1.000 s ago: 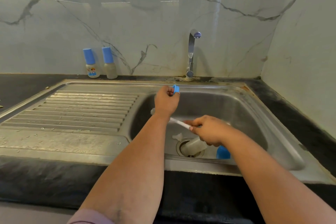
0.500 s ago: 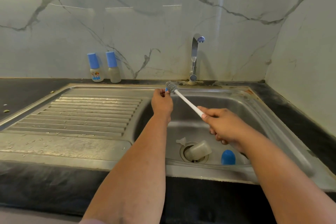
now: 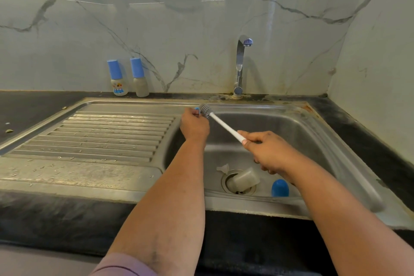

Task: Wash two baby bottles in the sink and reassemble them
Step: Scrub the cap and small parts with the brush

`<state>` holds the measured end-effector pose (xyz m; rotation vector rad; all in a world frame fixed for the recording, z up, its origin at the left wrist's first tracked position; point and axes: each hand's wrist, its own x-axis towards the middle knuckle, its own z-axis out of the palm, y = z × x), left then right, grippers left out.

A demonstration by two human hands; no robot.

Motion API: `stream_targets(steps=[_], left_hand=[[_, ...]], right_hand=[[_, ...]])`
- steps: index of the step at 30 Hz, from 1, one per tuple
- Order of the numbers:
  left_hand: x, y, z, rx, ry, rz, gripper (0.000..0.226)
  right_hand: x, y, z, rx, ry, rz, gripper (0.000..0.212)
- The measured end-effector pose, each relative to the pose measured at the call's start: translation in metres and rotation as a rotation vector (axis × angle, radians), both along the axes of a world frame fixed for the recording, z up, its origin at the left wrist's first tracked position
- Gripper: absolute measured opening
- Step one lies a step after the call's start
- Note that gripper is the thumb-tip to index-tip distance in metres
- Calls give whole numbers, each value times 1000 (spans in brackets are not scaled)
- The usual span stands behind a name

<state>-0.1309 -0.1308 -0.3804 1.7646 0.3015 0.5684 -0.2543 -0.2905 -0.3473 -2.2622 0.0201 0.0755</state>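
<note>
My left hand (image 3: 194, 126) grips a small blue bottle ring (image 3: 197, 110) at the sink's back left rim; most of the ring is hidden by my fingers. My right hand (image 3: 266, 152) holds the white handle of a bottle brush (image 3: 224, 125), whose grey bristle head (image 3: 205, 110) sits right against the ring. In the sink basin (image 3: 291, 132) a clear bottle body (image 3: 244, 179) lies on its side over the drain. A clear teat (image 3: 223, 168) lies to its left and a blue cap (image 3: 280, 188) stands to its right.
Two capped baby bottles (image 3: 118, 78) (image 3: 139, 78) stand on the dark counter against the marble wall at the back left. The tap (image 3: 240, 65) rises behind the basin with no water running. A ribbed draining board (image 3: 107, 134) lies to the left.
My right hand rose from above the drain and swung the brush head up to the ring. My left hand shifted a little left along the rim.
</note>
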Motion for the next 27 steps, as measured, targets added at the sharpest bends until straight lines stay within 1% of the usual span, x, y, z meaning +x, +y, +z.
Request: stream_targets(steps=[1, 3, 7, 10, 11, 13, 16, 18, 21, 23, 25, 26, 27], left_hand=[[0, 3, 0, -15, 0, -1, 10], [0, 4, -1, 18, -31, -95, 9], [-6, -8, 1, 207, -119, -254, 10], [-10, -21, 5, 331, -134, -358, 11], [-12, -24, 6, 333, -127, -359, 10], [-12, -27, 6, 279, -102, -324, 9], [-6, -19, 5, 191, -63, -264, 15], [0, -12, 3, 129, -24, -223, 12], [4, -4, 0, 79, -6, -166, 9], [3, -4, -1, 127, -43, -224, 8], [-2, -11, -2, 230, -90, -366, 7], [-5, -16, -1, 253, -109, -427, 7], [-8, -20, 0, 230, -126, -460, 6]], right_hand=[[-1, 1, 0, 0, -1, 10, 36], [3, 0, -2, -46, -46, -19, 37], [10, -6, -6, -59, -85, -124, 38], [13, -11, -6, -101, -68, -142, 40], [13, -12, -6, -91, -46, -135, 39], [11, -11, -6, -37, -19, -117, 38], [9, -10, -4, 5, -53, -99, 38], [9, -11, 0, 18, -70, -92, 37], [6, -13, 3, 84, -29, -71, 36], [5, -12, 2, 58, -41, -80, 36], [7, -13, 1, -12, -82, -120, 38], [8, -16, 1, -32, -94, -141, 38], [9, -19, 2, -21, -92, -159, 38]])
